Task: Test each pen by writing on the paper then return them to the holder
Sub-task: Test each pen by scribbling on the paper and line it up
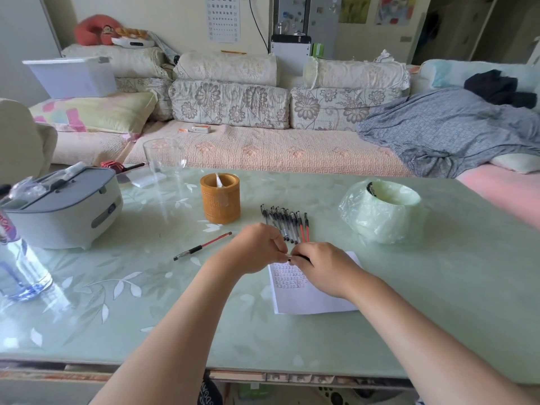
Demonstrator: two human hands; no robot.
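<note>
Okay, green table [409,317] carries the white paper [309,299] with scribble rows, the brown cylindrical holder [220,200], a row of black and red pens [286,226] and one red pen [203,246] lying apart. My left hand [257,247] and right hand [324,267] both pinch a mostly hidden pen [290,257] just above the paper's top edge.

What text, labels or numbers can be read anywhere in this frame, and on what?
Eye chart on the wall: rows of tumbling "E" marks, no words.
Bottle label: red letters, cut off, not readable.
Paper: rows of handwritten marks, too small to read.
Small box on the sofa: print blurred.
</note>
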